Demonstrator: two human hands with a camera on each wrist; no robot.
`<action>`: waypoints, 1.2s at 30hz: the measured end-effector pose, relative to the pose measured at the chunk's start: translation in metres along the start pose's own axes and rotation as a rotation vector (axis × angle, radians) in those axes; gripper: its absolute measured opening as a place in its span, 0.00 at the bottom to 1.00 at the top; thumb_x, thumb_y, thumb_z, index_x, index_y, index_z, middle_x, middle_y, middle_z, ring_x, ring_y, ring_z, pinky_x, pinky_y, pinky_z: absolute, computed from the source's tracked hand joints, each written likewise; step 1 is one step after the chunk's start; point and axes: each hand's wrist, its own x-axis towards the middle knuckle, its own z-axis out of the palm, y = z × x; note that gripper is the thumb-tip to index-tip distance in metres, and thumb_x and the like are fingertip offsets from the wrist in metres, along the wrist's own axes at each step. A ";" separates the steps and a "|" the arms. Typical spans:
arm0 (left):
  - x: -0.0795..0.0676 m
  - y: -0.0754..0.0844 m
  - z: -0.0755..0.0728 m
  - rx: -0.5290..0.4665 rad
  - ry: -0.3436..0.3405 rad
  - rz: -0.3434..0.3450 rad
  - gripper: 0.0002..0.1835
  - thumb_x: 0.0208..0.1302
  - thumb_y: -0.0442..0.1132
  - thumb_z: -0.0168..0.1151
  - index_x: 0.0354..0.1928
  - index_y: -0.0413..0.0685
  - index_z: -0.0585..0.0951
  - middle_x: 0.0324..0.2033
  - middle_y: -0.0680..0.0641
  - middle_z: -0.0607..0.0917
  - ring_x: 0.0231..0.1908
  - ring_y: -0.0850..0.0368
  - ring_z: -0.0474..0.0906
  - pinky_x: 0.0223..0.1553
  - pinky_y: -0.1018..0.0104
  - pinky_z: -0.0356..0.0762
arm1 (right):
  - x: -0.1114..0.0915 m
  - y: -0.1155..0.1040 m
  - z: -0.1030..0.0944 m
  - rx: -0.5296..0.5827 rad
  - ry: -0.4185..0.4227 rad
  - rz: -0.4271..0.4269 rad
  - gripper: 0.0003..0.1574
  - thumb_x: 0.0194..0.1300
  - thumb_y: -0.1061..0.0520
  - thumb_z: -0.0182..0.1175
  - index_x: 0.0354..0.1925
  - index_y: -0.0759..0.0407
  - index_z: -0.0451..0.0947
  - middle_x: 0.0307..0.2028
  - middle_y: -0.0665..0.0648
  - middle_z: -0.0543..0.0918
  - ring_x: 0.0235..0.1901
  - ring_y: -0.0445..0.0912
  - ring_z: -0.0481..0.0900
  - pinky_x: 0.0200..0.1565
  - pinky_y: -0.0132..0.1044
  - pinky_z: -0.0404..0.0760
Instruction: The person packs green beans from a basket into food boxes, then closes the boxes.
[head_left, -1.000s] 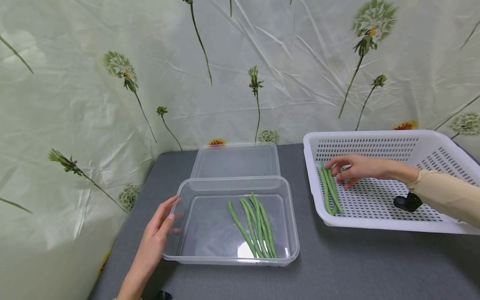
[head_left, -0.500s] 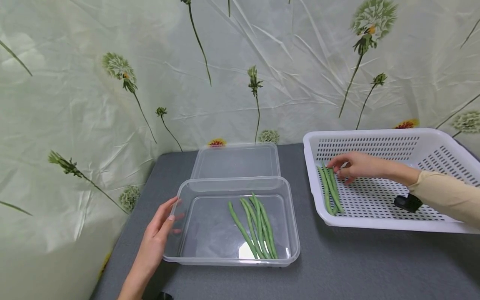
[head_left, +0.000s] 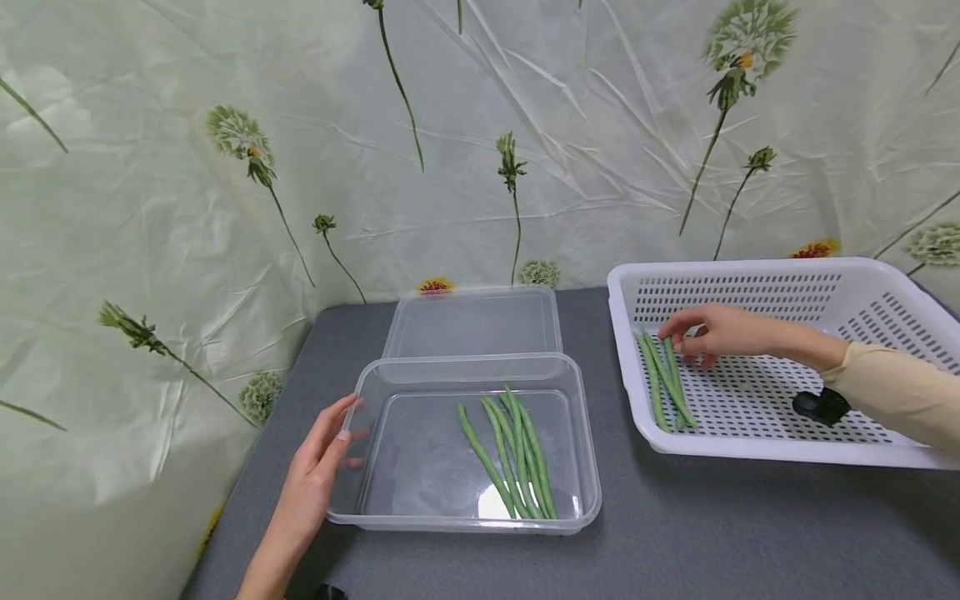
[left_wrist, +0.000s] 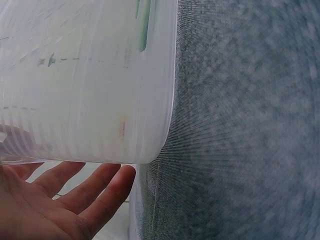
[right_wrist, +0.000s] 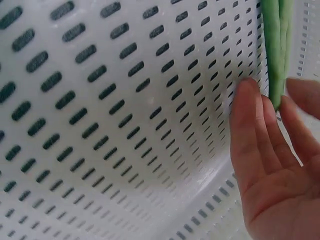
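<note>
My left hand (head_left: 306,475) rests its fingers against the left side of a clear plastic container (head_left: 412,523). In the left wrist view those fingers (left_wrist: 95,187) lie fairly straight along the container's outer wall. Several green beans (head_left: 517,458) lie side by side in the container's right half. Inside a white perforated basket (head_left: 750,454), my right hand (head_left: 727,332) pinches the far end of a green bean (head_left: 673,367) between thumb and fingertips. More green beans (head_left: 651,383) lie just left of it, along the basket's left wall. Up close, the right wrist view shows a bean end (right_wrist: 275,95) at the fingertips.
A clear flat lid (head_left: 472,321) lies behind the container. Everything stands on a grey cloth-covered table (head_left: 675,533), with a floral plastic sheet (head_left: 450,167) hanging behind. A black wrist device (head_left: 821,407) shows under the right sleeve (head_left: 900,392).
My right hand has closed its fingertips at the bean's end and shifted slightly right. The rightmost bean's top has moved away from the others. The left hand and container stay put.
</note>
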 end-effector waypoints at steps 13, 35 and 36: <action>-0.002 0.001 0.001 0.000 0.004 -0.011 0.22 0.79 0.37 0.43 0.71 0.44 0.65 0.65 0.39 0.71 0.53 0.54 0.79 0.41 0.60 0.79 | -0.002 -0.005 0.009 0.274 0.031 -0.004 0.38 0.60 0.68 0.67 0.59 0.69 0.54 0.56 0.72 0.59 0.36 0.54 0.81 0.39 0.47 0.83; -0.001 0.001 0.001 0.005 0.006 0.024 0.22 0.79 0.35 0.42 0.71 0.44 0.65 0.65 0.38 0.72 0.52 0.55 0.79 0.40 0.61 0.79 | -0.029 -0.036 -0.013 0.294 -0.021 -0.075 0.32 0.77 0.62 0.48 0.71 0.66 0.49 0.49 0.74 0.78 0.40 0.58 0.83 0.38 0.51 0.83; -0.001 0.001 0.001 0.005 0.006 0.024 0.22 0.79 0.35 0.42 0.71 0.44 0.65 0.65 0.38 0.72 0.52 0.55 0.79 0.40 0.61 0.79 | -0.031 -0.037 -0.014 0.293 -0.016 -0.073 0.31 0.77 0.62 0.47 0.71 0.66 0.49 0.48 0.74 0.78 0.39 0.59 0.84 0.38 0.51 0.83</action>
